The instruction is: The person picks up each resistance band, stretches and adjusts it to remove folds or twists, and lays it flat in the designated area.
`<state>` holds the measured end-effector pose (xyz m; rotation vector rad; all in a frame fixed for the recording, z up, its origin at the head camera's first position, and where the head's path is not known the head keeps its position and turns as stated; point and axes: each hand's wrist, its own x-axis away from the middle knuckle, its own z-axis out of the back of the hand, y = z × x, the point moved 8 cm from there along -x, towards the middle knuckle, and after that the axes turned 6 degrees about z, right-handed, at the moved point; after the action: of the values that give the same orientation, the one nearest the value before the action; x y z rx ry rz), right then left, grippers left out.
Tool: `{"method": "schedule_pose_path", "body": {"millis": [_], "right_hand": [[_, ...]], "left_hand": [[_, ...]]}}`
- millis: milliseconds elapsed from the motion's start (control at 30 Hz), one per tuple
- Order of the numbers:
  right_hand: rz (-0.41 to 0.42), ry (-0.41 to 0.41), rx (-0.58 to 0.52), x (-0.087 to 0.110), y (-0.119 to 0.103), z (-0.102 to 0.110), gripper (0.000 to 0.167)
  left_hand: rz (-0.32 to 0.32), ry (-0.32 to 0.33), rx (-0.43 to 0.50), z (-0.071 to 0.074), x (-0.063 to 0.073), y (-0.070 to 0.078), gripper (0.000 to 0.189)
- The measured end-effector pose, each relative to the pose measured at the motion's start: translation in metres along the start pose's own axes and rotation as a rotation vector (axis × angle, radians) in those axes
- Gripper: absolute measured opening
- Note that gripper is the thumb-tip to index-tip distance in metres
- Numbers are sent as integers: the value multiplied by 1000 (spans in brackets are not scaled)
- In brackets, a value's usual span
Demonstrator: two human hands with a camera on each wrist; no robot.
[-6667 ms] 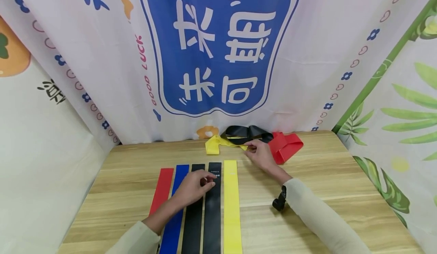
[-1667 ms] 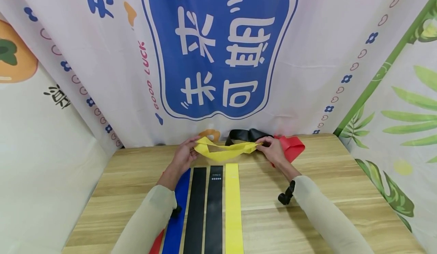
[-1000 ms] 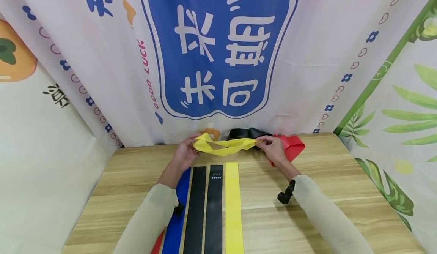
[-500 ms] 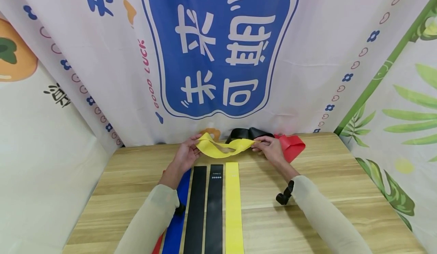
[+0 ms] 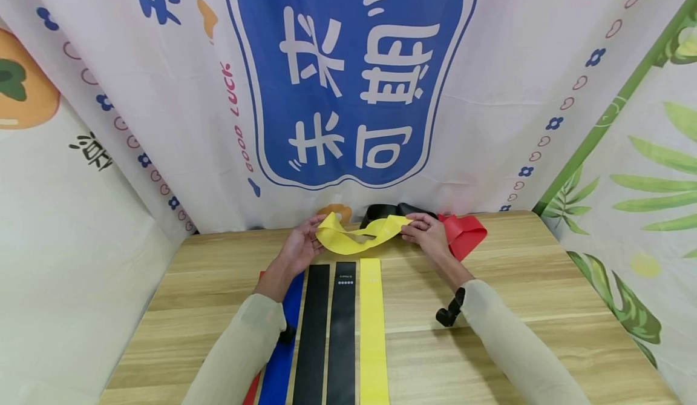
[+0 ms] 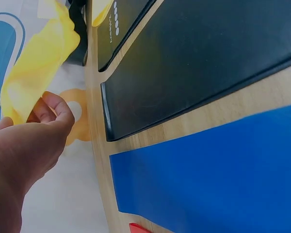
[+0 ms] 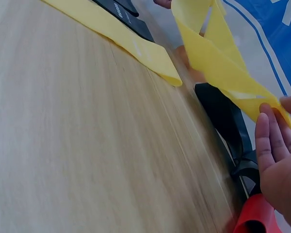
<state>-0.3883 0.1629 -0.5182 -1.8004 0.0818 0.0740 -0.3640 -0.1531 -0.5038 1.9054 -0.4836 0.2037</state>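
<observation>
Above the back of the table, a yellow loop resistance band (image 5: 354, 241) is stretched between both hands, with a twist in it. My left hand (image 5: 296, 250) holds its left end between thumb and fingers. At the other end, my right hand (image 5: 430, 235) pinches the band; the right wrist view shows the fingers (image 7: 276, 133) behind it and the thumb on it. Below lie flat bands in a row: a blue one (image 5: 283, 356), a black one (image 5: 312, 332), another black one with white print (image 5: 342, 332) and a yellow one (image 5: 372, 332). A red band (image 5: 251, 390) is mostly hidden by my left arm.
Behind the right hand, a crumpled black band (image 5: 381, 212) and a folded red band (image 5: 465, 235) lie at the wooden table's (image 5: 517, 308) back edge. A printed curtain (image 5: 490, 90) hangs right behind that edge.
The yellow loop has been lifted off the back pile, and my left hand has moved from over the black bands to its left end. Lately the right fingers shift their hold and the loop twists.
</observation>
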Motion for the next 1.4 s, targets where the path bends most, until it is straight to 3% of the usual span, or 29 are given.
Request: {"method": "schedule_pose_path", "body": {"millis": [200,467,600,767,1000,1400], "right_hand": [[-52,7,-30,1,-2,-4,49],[-85,-2,-239,-1,-9,-9,46],[-100,3,-284,-1,-10,-9,49],[-86,-11,-299,-1,-12,-9,47],[-73,-47,-302,-1,-13,-8,48],[-81,-87,-243,2,-15,0,40]], "left_hand": [[0,-18,-13,-2,0,-1,52],[10,-14,30,-4,-1,-3,49],[36,18,45,-3,-2,-8,46],[78,78,33,0,-3,-13,41],[87,100,75,0,-3,-15,42],[16,43,163,-6,-3,-9,43]]}}
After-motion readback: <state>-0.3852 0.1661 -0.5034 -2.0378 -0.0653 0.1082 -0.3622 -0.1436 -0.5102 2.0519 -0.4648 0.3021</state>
